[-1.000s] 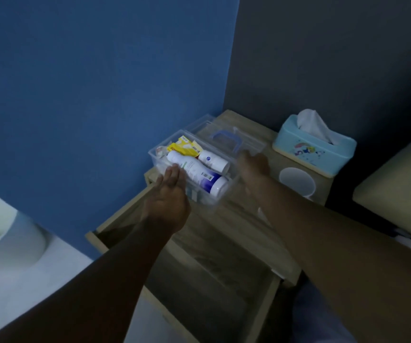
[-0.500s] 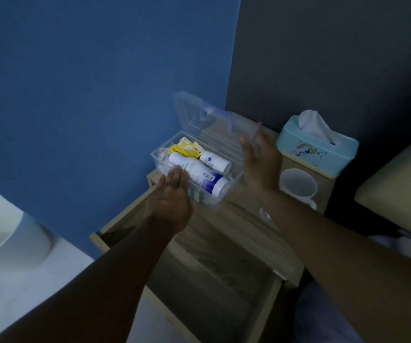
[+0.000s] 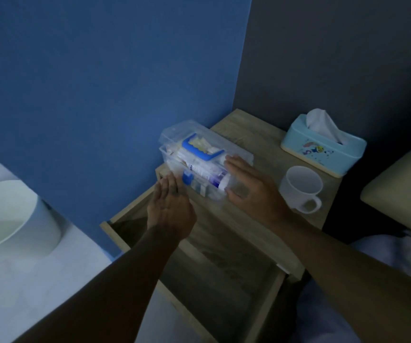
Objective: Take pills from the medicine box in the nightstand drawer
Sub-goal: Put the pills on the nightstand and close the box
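the left hand (image 3: 172,209) is flat and loose, fingers together, its fingertips touching the near left end of the medicine box (image 3: 199,164) right beside the blue latch (image 3: 187,177); it grips nothing. the right hand (image 3: 249,186) is spread wide, fingers laid along the right side of the box and thumb against its near right corner, pressing rather than clasping.

the box is clear plastic with its lid down, a blue handle (image 3: 200,148) lying across the top. through the walls show a white bottle (image 3: 209,175) with a blue label lying on its side and some pale packets, too blurred to tell apart. the box stands on the nightstand (image 3: 249,134), at its left edge near the blue wall (image 3: 100,82).

below the hands the drawer (image 3: 224,263) is pulled out, its wooden bottom bare where visible.

just right of the right hand stands a white mug (image 3: 300,188), handle toward the camera. behind it sits a light blue tissue box (image 3: 323,147) with a tissue sticking up. at far left is a white bin (image 3: 14,219) on the pale floor.
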Motion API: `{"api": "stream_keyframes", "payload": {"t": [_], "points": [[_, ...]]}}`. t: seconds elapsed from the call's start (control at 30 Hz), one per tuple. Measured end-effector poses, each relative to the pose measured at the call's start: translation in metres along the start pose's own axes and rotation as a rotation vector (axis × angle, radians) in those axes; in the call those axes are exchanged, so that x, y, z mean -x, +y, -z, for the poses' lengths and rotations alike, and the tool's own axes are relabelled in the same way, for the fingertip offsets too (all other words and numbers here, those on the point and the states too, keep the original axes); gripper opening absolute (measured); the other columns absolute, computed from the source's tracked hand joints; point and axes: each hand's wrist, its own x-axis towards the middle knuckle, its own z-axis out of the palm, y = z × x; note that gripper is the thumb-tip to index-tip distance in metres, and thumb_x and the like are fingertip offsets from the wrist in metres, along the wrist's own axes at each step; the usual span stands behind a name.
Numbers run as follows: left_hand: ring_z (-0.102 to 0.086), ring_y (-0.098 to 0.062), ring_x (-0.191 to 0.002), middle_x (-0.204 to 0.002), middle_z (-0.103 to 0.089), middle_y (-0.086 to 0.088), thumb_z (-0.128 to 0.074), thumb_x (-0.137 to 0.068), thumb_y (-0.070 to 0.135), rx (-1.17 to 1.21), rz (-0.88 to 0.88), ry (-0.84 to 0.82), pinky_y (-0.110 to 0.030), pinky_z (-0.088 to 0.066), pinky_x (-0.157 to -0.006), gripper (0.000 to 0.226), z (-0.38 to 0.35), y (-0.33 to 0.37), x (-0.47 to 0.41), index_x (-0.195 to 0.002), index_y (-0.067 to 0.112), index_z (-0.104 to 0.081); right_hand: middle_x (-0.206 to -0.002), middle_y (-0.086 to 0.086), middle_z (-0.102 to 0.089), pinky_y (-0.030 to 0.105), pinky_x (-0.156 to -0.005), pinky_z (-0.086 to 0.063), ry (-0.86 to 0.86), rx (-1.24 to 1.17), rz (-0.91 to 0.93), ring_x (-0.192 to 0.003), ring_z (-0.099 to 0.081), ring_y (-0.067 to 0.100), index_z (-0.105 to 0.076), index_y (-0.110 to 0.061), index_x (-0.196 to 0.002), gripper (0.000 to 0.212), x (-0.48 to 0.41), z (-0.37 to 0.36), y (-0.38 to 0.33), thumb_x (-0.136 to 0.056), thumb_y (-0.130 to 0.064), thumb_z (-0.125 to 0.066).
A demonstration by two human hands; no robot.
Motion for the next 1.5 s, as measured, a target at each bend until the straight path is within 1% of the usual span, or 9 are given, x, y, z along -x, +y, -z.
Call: {"api": "stream_keyframes", "payload": {"t": [0.17, 0.3, 0.4, 0.6, 0.77, 0.97, 1.13, 1.33, 1.5], "points": [[-0.029, -0.028, -0.145, -0.157, -0.031, -0.012, -0.040, -0.093, 0.034, 0.160, 0.101, -0.096, -0.045, -0.025, -0.118, 0.066, 0.006, 0.001, -0.001, -0.152, 0.012, -0.021, -0.151, 0.009, -0.048, 0.044, -0.113, -0.043, -0.130, 0.049, 0.067, -0.147, -0.036, 0.019, -0.051, -0.004, -0.142, 0.062, 0.003, 0.003, -0.001, -0.085, -0.018, -0.070], [-0.057, -0.025, -0.114, -0.129, -0.058, -0.008, -0.046, -0.092, 0.033, 0.435, 0.285, -0.102, -0.039, -0.046, -0.084, 0.054, 0.013, 0.013, -0.006, -0.143, 0.018, -0.036, -0.151, 0.010, -0.049, 0.044, -0.117, -0.038, -0.121, 0.064, 0.032, -0.147, -0.036, 0.019, -0.052, -0.005, -0.141, 0.059, -0.004, 0.004, -0.009, -0.087, -0.024, -0.067], [-0.062, -0.024, -0.104, -0.118, -0.062, -0.009, -0.050, -0.095, 0.028, 0.625, 0.351, -0.094, -0.042, -0.053, -0.086, 0.047, 0.012, 0.015, -0.017, -0.139, 0.015, -0.040, -0.152, 0.006, -0.048, 0.030, -0.120, -0.026, -0.132, 0.119, 0.006, -0.147, -0.034, 0.016, -0.051, -0.010, -0.142, 0.054, -0.012, 0.000, -0.015, -0.093, -0.029, -0.062], [-0.058, -0.017, -0.094, -0.119, -0.059, -0.006, -0.061, -0.092, 0.020, 0.920, 0.418, 0.012, -0.027, -0.047, -0.067, 0.041, 0.002, 0.006, -0.038, -0.130, 0.015, -0.046, -0.146, 0.006, -0.055, 0.037, -0.123, -0.028, 0.007, 0.004, -0.100, -0.144, -0.039, 0.012, -0.058, -0.010, -0.136, 0.047, -0.005, -0.018, -0.018, -0.090, -0.018, -0.063], [-0.057, -0.001, -0.078, -0.093, -0.057, 0.013, -0.063, -0.091, 0.026, 1.027, 0.316, 0.173, -0.013, -0.037, -0.057, 0.024, -0.015, -0.004, -0.037, -0.107, 0.029, -0.044, -0.136, 0.011, -0.064, 0.043, -0.115, -0.040, 0.131, 0.001, -0.110, -0.137, -0.051, 0.019, -0.063, -0.006, -0.127, 0.043, -0.005, -0.031, -0.021, -0.085, -0.013, -0.068], [-0.059, 0.004, -0.083, -0.092, -0.059, 0.019, -0.061, -0.092, 0.027, 1.089, 0.338, 0.260, -0.011, -0.038, -0.060, 0.021, -0.027, 0.000, -0.034, -0.106, 0.034, -0.048, -0.135, 0.011, -0.064, 0.044, -0.115, -0.041, 0.164, 0.034, -0.097, -0.136, -0.051, 0.020, -0.063, -0.005, -0.127, 0.044, -0.004, -0.037, -0.018, -0.084, -0.016, -0.067], [-0.060, -0.004, -0.105, -0.116, -0.063, 0.009, -0.062, -0.091, 0.023, 1.059, 0.310, 0.384, -0.012, -0.045, -0.076, 0.030, -0.034, 0.004, -0.032, -0.120, 0.027, -0.055, -0.136, 0.012, -0.063, 0.044, -0.117, -0.037, 0.172, -0.002, -0.093, -0.138, -0.049, 0.020, -0.063, -0.003, -0.127, 0.045, -0.003, -0.037, -0.016, -0.083, -0.015, -0.065], [-0.057, -0.011, -0.111, -0.125, -0.062, -0.004, -0.056, -0.094, 0.028, 0.831, 0.200, 0.538, -0.029, -0.051, -0.092, 0.047, -0.034, 0.005, -0.031, -0.140, 0.016, -0.049, -0.138, 0.012, -0.061, 0.043, -0.119, -0.034, 0.161, 0.002, -0.092, -0.139, -0.048, 0.020, -0.063, -0.003, -0.128, 0.046, -0.003, -0.037, -0.015, -0.084, -0.015, -0.063], [-0.064, -0.007, -0.091, -0.108, -0.068, 0.004, -0.053, -0.097, 0.034, 0.828, 0.230, 0.502, -0.018, -0.052, -0.075, 0.045, -0.031, 0.008, -0.033, -0.140, 0.023, -0.050, -0.138, 0.014, -0.061, 0.044, -0.120, -0.032, 0.159, -0.005, -0.095, -0.139, -0.048, 0.021, -0.063, -0.003, -0.128, 0.046, -0.003, -0.037, -0.015, -0.083, -0.012, -0.063]]}}
